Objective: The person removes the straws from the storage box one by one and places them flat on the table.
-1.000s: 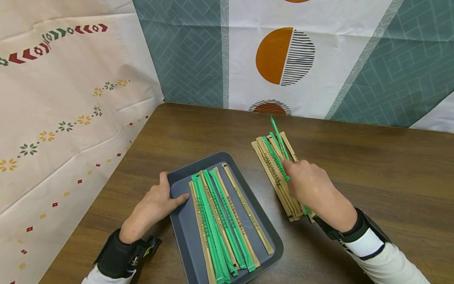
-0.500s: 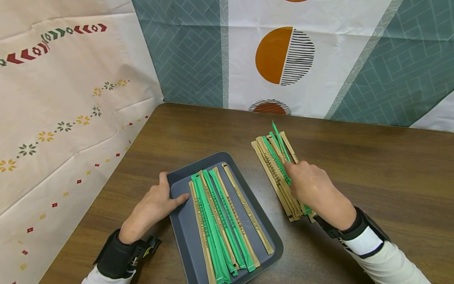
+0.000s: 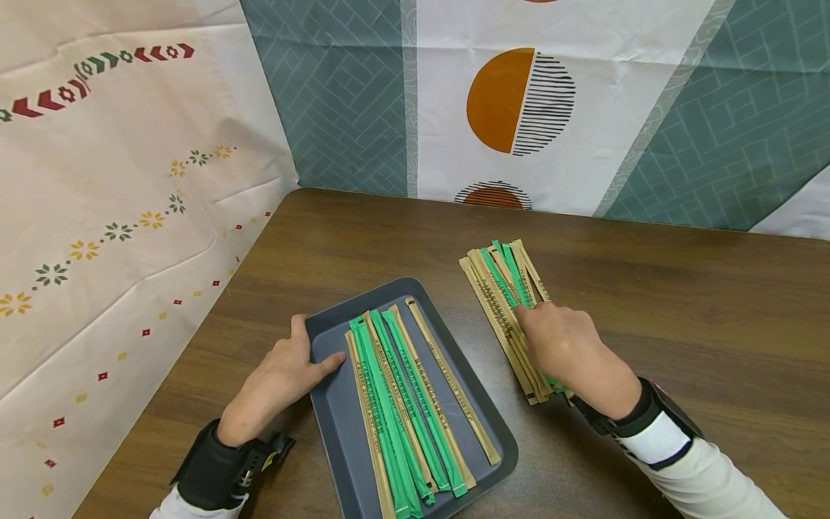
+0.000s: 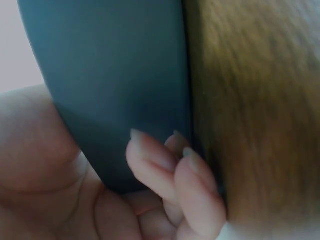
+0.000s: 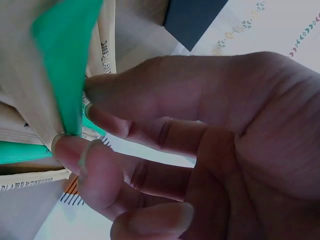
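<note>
My left hand (image 3: pixel 279 382) grips the left rim of a grey tray (image 3: pixel 337 411), thumb over the inside edge. In the left wrist view its curled fingers (image 4: pixel 197 192) press on the tray's outer wall. Green- and tan-wrapped straws (image 3: pixel 387 404) lie lengthwise in the tray. To the right, my right hand (image 3: pixel 564 342) is over a pile of tan- and green-wrapped straws (image 3: pixel 496 313) on the table. The right wrist view has its thumb and fingertips at a green-wrapped straw (image 5: pixel 70 65), pinching it; the hand covers the pile's near right part in the head view.
Brown wooden table (image 3: pixel 700 324) surrounds the tray and pile. A teal and white patterned cloth (image 3: pixel 519 101) hangs along the back edge, and a cream printed cloth (image 3: pixel 130 252) runs down the left side. A strip of table separates tray and pile.
The green-wrapped straw at my right hand, whose far tip stuck up above the pile, has come down among the others. The right hand has shifted slightly left. Left hand and tray stay put.
</note>
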The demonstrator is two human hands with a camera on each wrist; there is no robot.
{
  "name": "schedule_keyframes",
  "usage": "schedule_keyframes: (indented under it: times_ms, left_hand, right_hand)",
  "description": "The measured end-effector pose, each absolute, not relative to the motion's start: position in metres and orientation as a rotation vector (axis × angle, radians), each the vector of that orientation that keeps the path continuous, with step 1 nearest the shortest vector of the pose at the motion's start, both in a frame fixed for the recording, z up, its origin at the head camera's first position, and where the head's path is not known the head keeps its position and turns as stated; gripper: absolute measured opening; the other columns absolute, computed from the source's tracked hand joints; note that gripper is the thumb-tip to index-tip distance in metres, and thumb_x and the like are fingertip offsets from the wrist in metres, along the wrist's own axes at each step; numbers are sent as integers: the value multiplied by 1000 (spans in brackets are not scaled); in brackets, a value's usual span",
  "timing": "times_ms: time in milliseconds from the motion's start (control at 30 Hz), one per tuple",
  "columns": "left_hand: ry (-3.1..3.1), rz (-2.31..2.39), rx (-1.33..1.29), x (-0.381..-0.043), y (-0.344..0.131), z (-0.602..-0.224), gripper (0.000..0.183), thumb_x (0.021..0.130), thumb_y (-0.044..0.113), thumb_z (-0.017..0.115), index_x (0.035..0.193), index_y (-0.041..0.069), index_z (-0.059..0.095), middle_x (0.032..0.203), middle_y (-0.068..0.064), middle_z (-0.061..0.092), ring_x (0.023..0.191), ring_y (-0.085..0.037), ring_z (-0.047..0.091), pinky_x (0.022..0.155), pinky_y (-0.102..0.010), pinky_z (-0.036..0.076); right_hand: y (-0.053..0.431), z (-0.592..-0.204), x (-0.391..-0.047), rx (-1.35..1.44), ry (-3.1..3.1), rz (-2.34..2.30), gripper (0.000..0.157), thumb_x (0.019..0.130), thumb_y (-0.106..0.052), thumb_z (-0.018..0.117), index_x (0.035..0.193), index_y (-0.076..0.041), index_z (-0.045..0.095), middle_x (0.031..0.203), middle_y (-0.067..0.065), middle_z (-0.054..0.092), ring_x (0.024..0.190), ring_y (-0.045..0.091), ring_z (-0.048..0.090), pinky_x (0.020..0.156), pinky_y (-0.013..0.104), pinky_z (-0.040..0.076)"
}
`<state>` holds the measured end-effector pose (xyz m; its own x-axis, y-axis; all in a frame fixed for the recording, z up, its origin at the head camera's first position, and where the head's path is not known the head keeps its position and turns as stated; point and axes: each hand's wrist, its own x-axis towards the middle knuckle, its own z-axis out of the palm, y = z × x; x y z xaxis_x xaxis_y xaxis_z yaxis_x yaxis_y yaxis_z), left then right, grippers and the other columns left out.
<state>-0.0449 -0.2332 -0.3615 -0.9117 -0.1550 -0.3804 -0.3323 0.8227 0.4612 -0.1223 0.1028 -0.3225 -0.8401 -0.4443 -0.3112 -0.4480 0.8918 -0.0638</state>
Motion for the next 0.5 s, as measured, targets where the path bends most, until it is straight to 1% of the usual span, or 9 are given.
schedule_keyframes:
  times_ms: [133,367,433,500]
  left_hand:
    - [2685,761,-363,-45,-233,-361,83,91,39,64,136,-8,12,79,-20,57,67,-24,59,58,-36,43]
    - [2679,769,-363,-44,-233,-360,84,92,38,64,137,-9,11,85,-23,58,72,-25,61,62,-37,45]
    - [2679,768,-363,-43,-233,-360,84,92,39,64,137,-9,12,85,-23,58,72,-26,61,62,-38,45]
    - [2682,772,-361,-43,-233,-360,83,91,39,64,136,-9,12,85,-23,58,72,-26,61,62,-38,45]
  right_hand:
    - [104,-320,-122,-684,2746,40,22,89,0,61,111,-3,59,76,11,57,58,19,53,45,33,42]
    - [104,-318,-122,-663,2740,64,38,81,0,72,117,-2,58,80,11,59,58,18,53,46,32,41]
    - [104,-317,-122,-662,2746,70,37,81,1,72,115,-2,59,80,11,59,59,18,53,46,32,41]
    - [104,-316,-122,-678,2770,64,38,81,2,71,117,-2,59,82,12,60,58,18,52,46,32,41]
